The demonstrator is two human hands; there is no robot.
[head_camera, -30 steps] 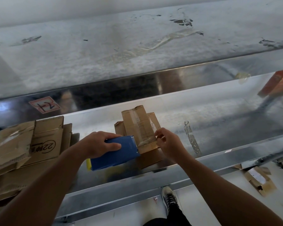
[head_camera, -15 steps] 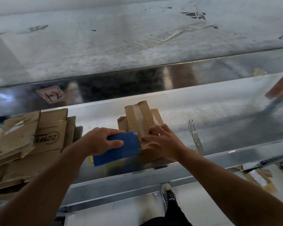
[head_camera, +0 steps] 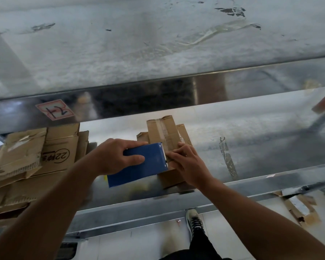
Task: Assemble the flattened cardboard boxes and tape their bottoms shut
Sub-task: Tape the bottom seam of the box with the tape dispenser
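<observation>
fingers (head_camera: 129, 142) of left hand (head_camera: 111, 156) grip tape dispenser (head_camera: 148, 167); right hand (head_camera: 188, 164) presses flat on box (head_camera: 163, 131)

We record a solid blue tape dispenser (head_camera: 139, 164). The cardboard box (head_camera: 171, 132) is plain brown, with a glossy clear tape strip (head_camera: 162, 130) down its top. The flattened boxes (head_camera: 36, 156) are the same brown, and one bears a black circled print. The tabletop (head_camera: 251, 137) is silver-grey, mottled with dull patches. The label (head_camera: 54, 109) shows a red border and black handwriting.
</observation>
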